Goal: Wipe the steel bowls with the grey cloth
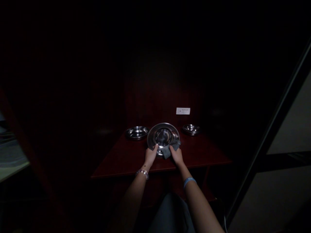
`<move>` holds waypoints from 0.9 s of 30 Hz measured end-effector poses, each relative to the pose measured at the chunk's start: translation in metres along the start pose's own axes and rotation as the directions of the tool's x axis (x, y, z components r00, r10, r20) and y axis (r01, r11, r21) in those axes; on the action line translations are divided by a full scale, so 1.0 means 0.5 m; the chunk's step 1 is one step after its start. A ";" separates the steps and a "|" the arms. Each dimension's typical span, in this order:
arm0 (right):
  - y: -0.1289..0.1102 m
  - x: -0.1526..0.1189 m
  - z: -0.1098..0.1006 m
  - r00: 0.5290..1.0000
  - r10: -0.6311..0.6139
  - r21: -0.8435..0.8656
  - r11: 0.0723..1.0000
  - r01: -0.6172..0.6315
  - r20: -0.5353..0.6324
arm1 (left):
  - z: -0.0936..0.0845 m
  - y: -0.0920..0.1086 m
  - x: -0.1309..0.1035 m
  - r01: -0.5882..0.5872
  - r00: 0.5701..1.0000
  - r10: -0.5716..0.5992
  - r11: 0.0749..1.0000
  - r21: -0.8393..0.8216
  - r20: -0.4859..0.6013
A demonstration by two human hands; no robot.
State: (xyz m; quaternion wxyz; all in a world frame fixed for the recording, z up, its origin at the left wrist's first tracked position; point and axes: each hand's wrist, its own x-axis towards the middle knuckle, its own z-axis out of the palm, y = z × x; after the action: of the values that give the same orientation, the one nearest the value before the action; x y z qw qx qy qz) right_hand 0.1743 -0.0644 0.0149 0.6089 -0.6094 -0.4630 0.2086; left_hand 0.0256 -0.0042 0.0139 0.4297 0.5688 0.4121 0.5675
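A shiny metal plate is held tilted up above the front part of a dark red table. My left hand grips its lower left rim, with the thumb on the inner face. At the lower right rim, my right hand presses a grey cloth against the plate, thumb on top. The fingers of both hands are mostly hidden behind the plate and cloth.
Metal dishes sit on the table at the left, and smaller stacked metal bowls at the right. A white socket panel is on the back wall. Dark side panels flank the table.
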 end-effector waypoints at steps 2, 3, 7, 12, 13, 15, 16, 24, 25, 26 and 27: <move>-0.001 0.000 -0.001 1.000 0.000 0.000 1.000 0.000 0.007 | 0.000 -0.003 0.001 -0.010 1.000 0.010 1.000 -0.011 0.004; -0.001 -0.001 -0.001 1.000 0.000 -0.003 1.000 0.000 0.009 | 0.000 -0.005 0.002 -0.018 1.000 0.018 1.000 -0.017 0.004; -0.001 -0.001 -0.001 1.000 0.000 -0.017 1.000 0.000 0.003 | 0.001 -0.011 0.004 -0.038 0.999 0.038 0.999 -0.029 0.012; 0.002 0.000 0.000 1.000 -0.015 -0.009 1.000 0.015 -0.001 | 0.001 -0.008 0.001 -0.018 1.000 0.019 0.999 -0.046 0.022; 0.002 0.000 0.000 1.000 -0.014 -0.008 1.000 0.014 -0.002 | 0.001 -0.007 0.000 -0.014 1.000 0.015 0.999 -0.050 0.020; 0.003 0.001 0.000 1.000 -0.005 -0.009 1.000 0.005 -0.002 | 0.001 -0.005 -0.001 -0.015 1.000 0.016 0.998 -0.056 0.024; 0.003 0.001 0.000 1.000 -0.002 -0.010 1.000 0.002 -0.003 | 0.001 -0.005 -0.001 -0.019 0.999 0.021 0.998 -0.057 0.027; 0.000 -0.002 -0.003 1.000 -0.023 -0.009 1.000 0.023 0.006 | 0.001 -0.005 0.000 -0.020 1.000 0.020 1.000 -0.018 0.017; 0.001 -0.002 -0.003 1.000 -0.024 -0.008 1.000 0.024 0.005 | 0.001 -0.006 0.000 -0.023 1.000 0.023 1.000 -0.020 0.017; 0.001 -0.002 -0.002 1.000 -0.024 -0.006 1.000 0.024 0.003 | 0.001 -0.006 0.000 -0.027 1.000 0.028 0.999 -0.023 0.015; 0.002 -0.002 -0.002 1.000 -0.022 -0.002 1.000 0.022 0.001 | 0.001 -0.007 0.000 -0.033 0.999 0.033 0.999 -0.026 0.015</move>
State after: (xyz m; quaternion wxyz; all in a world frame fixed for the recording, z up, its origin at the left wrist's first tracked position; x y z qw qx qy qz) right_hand 0.1751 -0.0656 0.0140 0.6101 -0.6049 -0.4702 0.2017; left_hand 0.0263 -0.0034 0.0108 0.4307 0.5744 0.3920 0.5753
